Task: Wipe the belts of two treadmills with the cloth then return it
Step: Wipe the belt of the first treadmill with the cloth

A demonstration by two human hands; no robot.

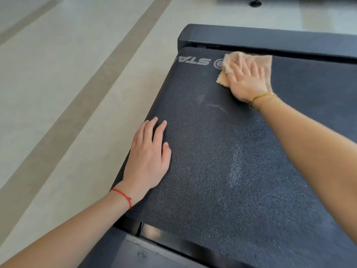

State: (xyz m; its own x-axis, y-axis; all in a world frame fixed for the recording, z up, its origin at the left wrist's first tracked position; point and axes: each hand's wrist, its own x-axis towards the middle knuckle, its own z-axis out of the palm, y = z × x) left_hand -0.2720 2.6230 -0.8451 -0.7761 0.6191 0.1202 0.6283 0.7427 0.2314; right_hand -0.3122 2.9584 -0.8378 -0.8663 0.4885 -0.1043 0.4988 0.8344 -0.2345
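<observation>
Head cam: right hand [249,82] was flat, fingers spread, pressing the beige cloth [231,62] onto the treadmill belt [222,161] by the far rail, probably for even pressure. Left hand [148,157] lay open on the belt's near edge, holding nothing, likely just bracing.

Belt [222,161]: runs across the middle, on the treadmill, the floor [58,84] to its left.
Cloth [234,60]: on the belt's far end, just before the end cover [270,38].
Right hand [248,84]: flat on the cloth.
Left hand [148,157]: flat on the belt's left edge, nearer than the cloth, well apart from the right hand.
</observation>
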